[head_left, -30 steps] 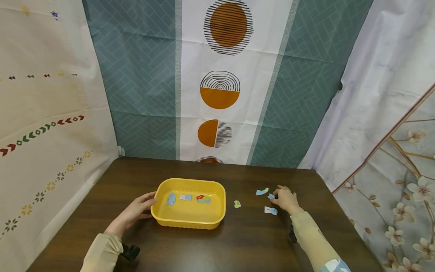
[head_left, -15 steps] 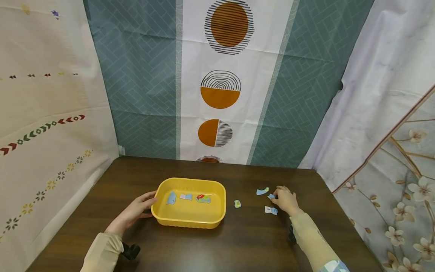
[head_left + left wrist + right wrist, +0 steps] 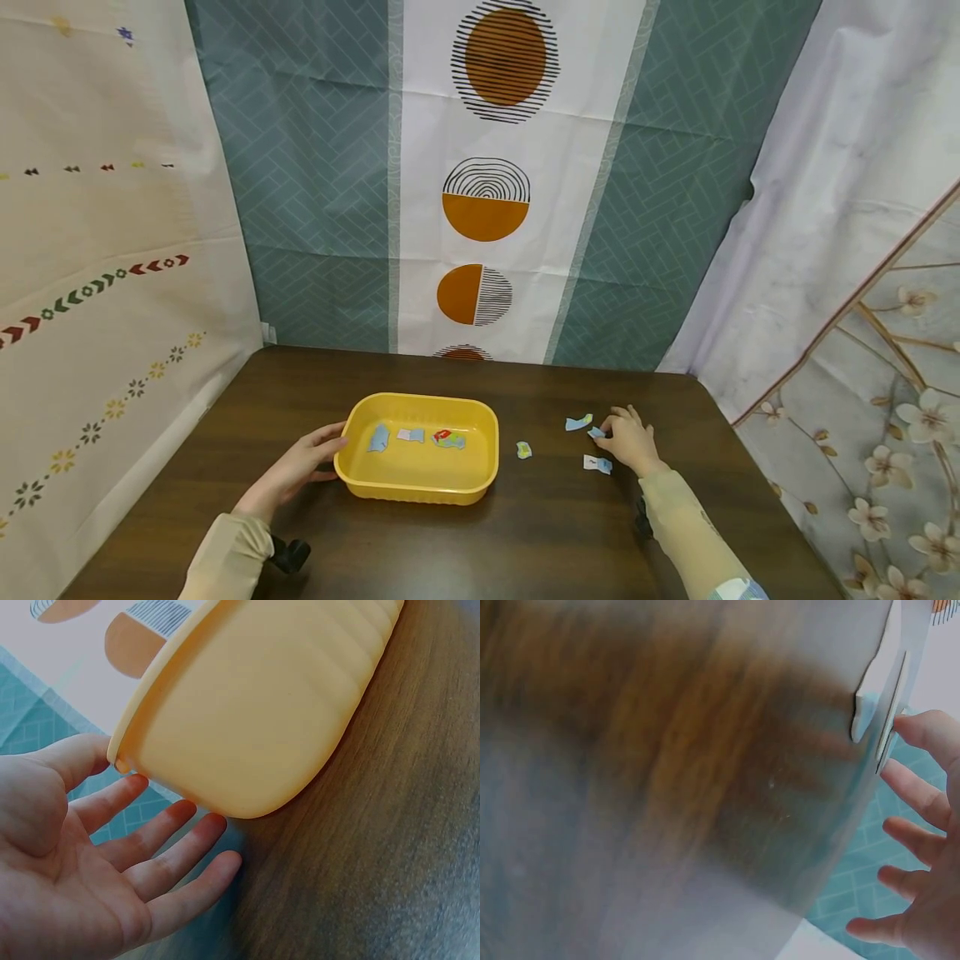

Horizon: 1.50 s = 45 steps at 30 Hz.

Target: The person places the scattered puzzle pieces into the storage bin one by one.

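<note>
My left hand (image 3: 303, 462) lies at the left end of a yellow plastic tray (image 3: 408, 490). In the left wrist view its thumb is at the tray's rim (image 3: 154, 679), and the loosely spread fingertips (image 3: 214, 823) rest along the outer wall. Farther right, my right hand (image 3: 632, 442) pinches a small light blue puzzle piece (image 3: 596, 432) between thumb and forefinger. The right wrist view shows that piece (image 3: 891, 712) edge-on at the fingertips, the other fingers spread, with another piece (image 3: 877, 675) close beside it.
Inside the tray lie a blue piece (image 3: 378, 438), a white-and-blue piece (image 3: 410, 435) and a red-and-green piece (image 3: 448, 439). On the dark wooden table (image 3: 517, 533) are a green-yellow piece (image 3: 523, 450), a blue-green piece (image 3: 578, 422) and a white-and-blue piece (image 3: 597, 464). Patterned cloths (image 3: 315, 208) hang behind.
The puzzle piece at my right fingertips has shifted slightly to the left and turned a little, with the right hand following. My left hand and the tray have stayed put.
</note>
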Motion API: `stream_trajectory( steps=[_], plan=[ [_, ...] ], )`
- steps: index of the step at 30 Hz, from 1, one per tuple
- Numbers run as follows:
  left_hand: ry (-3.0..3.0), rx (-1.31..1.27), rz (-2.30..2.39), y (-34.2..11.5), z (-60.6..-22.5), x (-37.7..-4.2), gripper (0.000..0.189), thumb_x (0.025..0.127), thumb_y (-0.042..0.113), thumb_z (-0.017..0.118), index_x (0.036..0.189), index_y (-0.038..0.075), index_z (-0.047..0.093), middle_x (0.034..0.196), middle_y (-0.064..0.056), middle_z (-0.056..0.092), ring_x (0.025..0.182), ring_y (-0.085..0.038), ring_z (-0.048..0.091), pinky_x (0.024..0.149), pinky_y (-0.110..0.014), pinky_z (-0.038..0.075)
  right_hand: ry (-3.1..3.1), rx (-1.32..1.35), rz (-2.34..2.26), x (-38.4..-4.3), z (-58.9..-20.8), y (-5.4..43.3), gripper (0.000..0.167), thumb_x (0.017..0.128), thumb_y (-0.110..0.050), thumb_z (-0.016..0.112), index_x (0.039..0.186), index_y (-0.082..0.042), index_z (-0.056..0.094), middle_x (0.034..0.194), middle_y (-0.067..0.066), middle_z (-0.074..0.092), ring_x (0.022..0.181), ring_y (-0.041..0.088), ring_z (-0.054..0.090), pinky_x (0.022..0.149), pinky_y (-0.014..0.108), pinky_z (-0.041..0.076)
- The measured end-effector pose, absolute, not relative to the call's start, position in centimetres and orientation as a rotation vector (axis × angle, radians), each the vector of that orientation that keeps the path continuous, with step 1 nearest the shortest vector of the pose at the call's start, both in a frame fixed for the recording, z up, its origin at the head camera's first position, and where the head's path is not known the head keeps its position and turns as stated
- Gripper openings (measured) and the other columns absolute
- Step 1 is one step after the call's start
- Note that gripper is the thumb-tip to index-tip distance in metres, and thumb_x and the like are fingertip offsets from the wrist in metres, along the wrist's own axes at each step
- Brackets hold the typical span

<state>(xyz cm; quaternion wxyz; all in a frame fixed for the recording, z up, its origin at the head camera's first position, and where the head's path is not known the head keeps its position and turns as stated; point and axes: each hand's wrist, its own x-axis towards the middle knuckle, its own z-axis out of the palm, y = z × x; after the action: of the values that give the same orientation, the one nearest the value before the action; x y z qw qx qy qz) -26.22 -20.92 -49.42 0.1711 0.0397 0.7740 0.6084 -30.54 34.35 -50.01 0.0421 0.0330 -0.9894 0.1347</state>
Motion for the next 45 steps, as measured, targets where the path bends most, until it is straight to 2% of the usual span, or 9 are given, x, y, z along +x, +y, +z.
stream_trajectory(
  steps=[14, 26, 31, 37, 45],
  plan=[
    [2.210, 0.092, 1.736, -21.5, -49.4, -25.8, 0.064, 0.104, 0.030, 0.048, 0.153, -0.003, 0.023, 0.151, -0.032, 0.030, 0.128, -0.045, 0.049, 0.094, -0.052, 0.052, -2.977, 0.139, 0.474, -30.1, -48.1, 31.3, 0.023, 0.086, -0.025, 0.074, 0.098, -0.006, 0.072, 0.145, 0.027, 0.045, 0.140, 0.051, 0.027, 0.098, 0.083, 0.022],
    [2.184, 0.150, 1.745, -20.3, -49.3, -26.5, 0.063, 0.105, 0.030, 0.046, 0.154, -0.001, 0.022, 0.151, -0.031, 0.032, 0.128, -0.043, 0.048, 0.094, -0.052, 0.052, -2.918, 0.225, 0.479, -29.9, -44.9, 29.0, 0.024, 0.087, -0.026, 0.074, 0.099, -0.006, 0.072, 0.149, 0.026, 0.041, 0.143, 0.050, 0.022, 0.098, 0.084, 0.016],
    [2.182, 0.165, 1.737, -20.5, -49.2, -26.3, 0.063, 0.105, 0.030, 0.045, 0.154, -0.003, 0.020, 0.150, -0.033, 0.031, 0.129, -0.046, 0.046, 0.093, -0.053, 0.052, -2.926, 0.264, 0.475, -30.2, -44.0, 26.7, 0.024, 0.087, -0.027, 0.074, 0.100, -0.007, 0.072, 0.150, 0.024, 0.040, 0.144, 0.049, 0.022, 0.099, 0.083, 0.016],
    [2.188, 0.119, 1.746, -20.7, -49.4, -26.3, 0.061, 0.105, 0.029, 0.045, 0.153, -0.001, 0.023, 0.150, -0.031, 0.034, 0.128, -0.044, 0.048, 0.093, -0.051, 0.053, -2.905, 0.359, 0.439, -30.4, -42.8, 22.8, 0.023, 0.085, -0.030, 0.076, 0.096, -0.009, 0.074, 0.150, 0.021, 0.042, 0.144, 0.047, 0.025, 0.100, 0.081, 0.020],
    [2.179, 0.147, 1.757, -21.0, -49.3, -26.2, 0.063, 0.105, 0.029, 0.044, 0.153, -0.004, 0.021, 0.148, -0.033, 0.034, 0.126, -0.045, 0.049, 0.091, -0.052, 0.054, -2.887, 0.457, 0.442, -30.8, -41.7, 18.0, 0.022, 0.085, -0.032, 0.077, 0.094, -0.011, 0.075, 0.150, 0.017, 0.044, 0.145, 0.045, 0.026, 0.103, 0.080, 0.020]
  ],
)
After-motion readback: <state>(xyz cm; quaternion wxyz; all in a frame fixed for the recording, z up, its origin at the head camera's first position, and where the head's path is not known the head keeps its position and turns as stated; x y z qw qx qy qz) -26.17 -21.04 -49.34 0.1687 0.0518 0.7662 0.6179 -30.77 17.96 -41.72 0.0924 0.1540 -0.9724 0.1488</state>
